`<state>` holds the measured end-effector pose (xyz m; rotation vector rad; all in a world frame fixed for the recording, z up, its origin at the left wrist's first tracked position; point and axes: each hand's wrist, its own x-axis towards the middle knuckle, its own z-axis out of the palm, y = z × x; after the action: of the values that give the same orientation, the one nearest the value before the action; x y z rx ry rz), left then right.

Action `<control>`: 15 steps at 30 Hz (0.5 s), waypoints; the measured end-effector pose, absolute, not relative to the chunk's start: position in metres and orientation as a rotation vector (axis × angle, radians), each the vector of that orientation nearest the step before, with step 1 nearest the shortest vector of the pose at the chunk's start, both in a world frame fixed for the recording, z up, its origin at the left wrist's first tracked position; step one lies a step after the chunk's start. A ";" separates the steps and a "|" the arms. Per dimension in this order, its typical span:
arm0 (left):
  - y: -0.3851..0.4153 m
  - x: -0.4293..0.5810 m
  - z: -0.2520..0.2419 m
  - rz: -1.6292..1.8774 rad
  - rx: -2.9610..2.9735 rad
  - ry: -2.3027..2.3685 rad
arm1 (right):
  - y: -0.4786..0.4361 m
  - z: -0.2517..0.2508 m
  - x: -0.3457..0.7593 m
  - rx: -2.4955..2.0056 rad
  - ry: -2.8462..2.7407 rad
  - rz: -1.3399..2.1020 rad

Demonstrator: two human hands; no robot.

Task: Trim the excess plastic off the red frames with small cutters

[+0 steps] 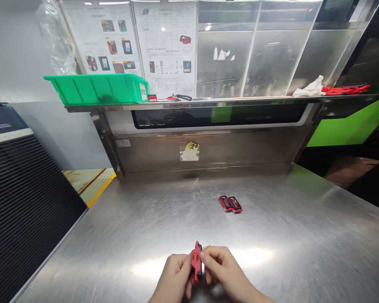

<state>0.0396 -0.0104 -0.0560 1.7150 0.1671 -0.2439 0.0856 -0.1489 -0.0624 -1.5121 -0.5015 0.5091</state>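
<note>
Above the near part of the metal table (139, 235), a small red plastic part with black edging (196, 261) stands on edge between my hands. My left hand (176, 275) grips it from the left, thumb against its side. From the right, my right hand (221, 265) pinches its upper right edge between thumb and fingers. A thin yellowish sliver shows by the right fingertips; I cannot tell what it is. Farther up the table, two similar red and black frames (230, 203) lie side by side, touching.
A green bin (97, 89) stands on the shelf (214, 101) at the back left. Red parts (347, 89) and a crumpled white cloth (311, 87) lie at its right end. Instruction sheets (167, 50) hang behind. A black ribbed panel (28, 210) borders the table's left.
</note>
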 end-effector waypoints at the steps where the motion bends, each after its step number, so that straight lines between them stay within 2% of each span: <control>1: -0.010 0.041 -0.057 -0.250 1.686 0.196 | -0.149 -0.062 0.084 -1.509 -0.537 0.504; 10: -0.007 0.043 -0.058 -0.237 1.669 0.262 | -0.150 -0.070 0.076 -1.506 -0.710 0.356; 15: -0.006 0.033 -0.055 0.177 1.970 0.129 | -0.150 -0.064 0.084 -1.356 -0.594 0.565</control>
<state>0.0334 -0.0060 -0.0554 1.9701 0.1291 0.1767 0.0838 -0.1499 -0.0642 -1.3555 -0.5944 0.5651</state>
